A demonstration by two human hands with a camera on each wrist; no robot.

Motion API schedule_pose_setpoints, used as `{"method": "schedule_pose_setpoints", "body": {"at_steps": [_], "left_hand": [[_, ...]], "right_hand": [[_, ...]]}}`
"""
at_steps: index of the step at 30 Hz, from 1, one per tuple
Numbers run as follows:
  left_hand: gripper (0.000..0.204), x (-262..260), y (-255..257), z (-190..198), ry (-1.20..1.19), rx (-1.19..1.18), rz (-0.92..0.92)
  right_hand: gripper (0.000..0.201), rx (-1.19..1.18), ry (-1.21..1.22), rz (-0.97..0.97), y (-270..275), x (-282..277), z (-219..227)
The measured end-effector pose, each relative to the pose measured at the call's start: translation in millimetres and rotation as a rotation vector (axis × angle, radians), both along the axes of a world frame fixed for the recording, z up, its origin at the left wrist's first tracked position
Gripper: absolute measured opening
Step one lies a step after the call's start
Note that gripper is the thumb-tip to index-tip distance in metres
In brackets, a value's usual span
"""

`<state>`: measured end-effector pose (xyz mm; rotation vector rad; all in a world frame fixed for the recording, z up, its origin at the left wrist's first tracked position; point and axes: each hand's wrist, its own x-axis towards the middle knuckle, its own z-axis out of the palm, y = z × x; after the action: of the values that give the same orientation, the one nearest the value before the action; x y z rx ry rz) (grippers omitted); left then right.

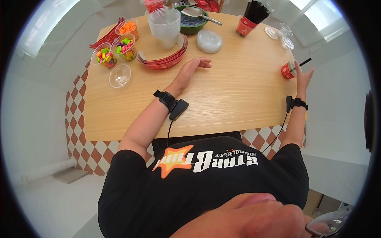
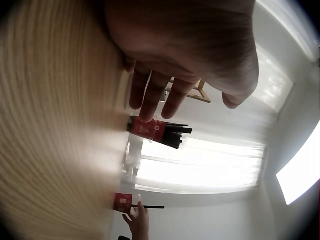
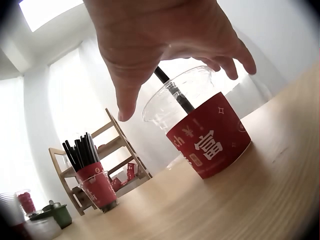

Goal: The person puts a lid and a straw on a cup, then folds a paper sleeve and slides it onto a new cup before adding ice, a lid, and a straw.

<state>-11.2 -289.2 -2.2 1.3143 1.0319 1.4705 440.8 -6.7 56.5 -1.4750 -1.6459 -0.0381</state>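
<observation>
At the table's right edge a clear cup with a red sleeve stands with a black straw in it. My right hand is spread over the cup's top, thumb on one side and fingers on the other, with gaps to the rim in the right wrist view. My left hand lies on its edge at the middle of the table, fingers loosely extended and holding nothing. Left of it is a stack of red cup sleeves, and beyond it a stack of clear lids.
Nested clear cups stand at the back beside a green bowl with a scoop. Cups of colourful pieces and a loose lid are at left. A red-sleeved cup of black straws stands back right, near scattered clear lids.
</observation>
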Motion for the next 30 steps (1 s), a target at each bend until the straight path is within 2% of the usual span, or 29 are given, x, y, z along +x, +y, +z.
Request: {"method": "schedule_pose_setpoints", "body": {"at_steps": [1,2,4,6,7,8,10,11,12,13,15,17,20,23,26,30], "left_hand": [[0.056,1.5,-1.3,4.5,0.016,-0.014,0.007],[0.056,2.4,-2.4,6.3,0.033,-0.030,0.012],[0.054,1.2,0.9,0.9,0.006,-0.009,0.012],[0.053,0.4,4.1,-3.3,-0.018,0.012,-0.003],[0.049,0.5,4.7,-3.5,-0.036,0.016,-0.014],[0.045,1.2,4.0,-4.0,-0.055,0.021,-0.025],[0.040,1.7,1.7,-4.8,-0.064,0.000,-0.018],[0.035,0.9,1.6,-4.3,-0.064,-0.019,-0.026],[0.035,1.4,1.1,-3.7,-0.066,-0.017,-0.014],[0.032,3.0,0.1,-3.4,-0.033,-0.018,-0.022],[0.029,2.8,0.1,-3.6,-0.002,-0.019,-0.025],[0.024,2.0,1.3,-5.9,0.028,-0.112,-0.047],[0.026,3.8,1.8,-12.9,0.050,-0.047,0.005],[0.027,6.7,6.4,-16.7,-0.017,0.020,0.036],[0.035,2.3,5.6,-15.1,0.066,-0.027,-0.016],[0.034,2.4,3.6,-9.4,0.099,-0.003,-0.010]], "right_hand": [[0.100,0.287,-0.070,-0.153,-8.5,-11.7,8.3],[0.100,0.287,-0.074,-0.122,-23.4,-29.9,20.4],[0.062,0.234,0.098,0.225,-59.1,-79.8,37.4],[0.030,-0.193,0.274,0.656,-70.6,-125.1,26.8],[0.021,-0.234,0.171,0.761,-102.8,-163.9,36.9],[0.016,-0.223,0.109,0.928,-110.6,-189.9,28.0],[0.015,-0.144,-0.036,1.146,-147.2,-247.6,36.1],[0.014,-0.157,-0.021,1.139,-143.0,-254.2,29.3],[0.013,-0.145,-0.149,1.266,-162.9,-290.0,36.2],[0.014,-0.181,-0.157,1.325,-165.4,-308.0,30.8],[0.017,-0.218,-0.180,1.357,-172.9,-340.6,24.4],[0.019,-0.170,-0.326,1.369,-179.1,-364.4,20.3],[0.020,-0.222,-0.337,1.435,-178.4,-385.9,13.8],[0.019,-0.214,-0.487,1.387,-180.7,-391.5,17.5],[0.017,-0.188,-0.483,1.405,-183.7,-389.4,22.0],[0.016,-0.146,-0.459,1.422,-183.6,-382.8,24.2]]}}
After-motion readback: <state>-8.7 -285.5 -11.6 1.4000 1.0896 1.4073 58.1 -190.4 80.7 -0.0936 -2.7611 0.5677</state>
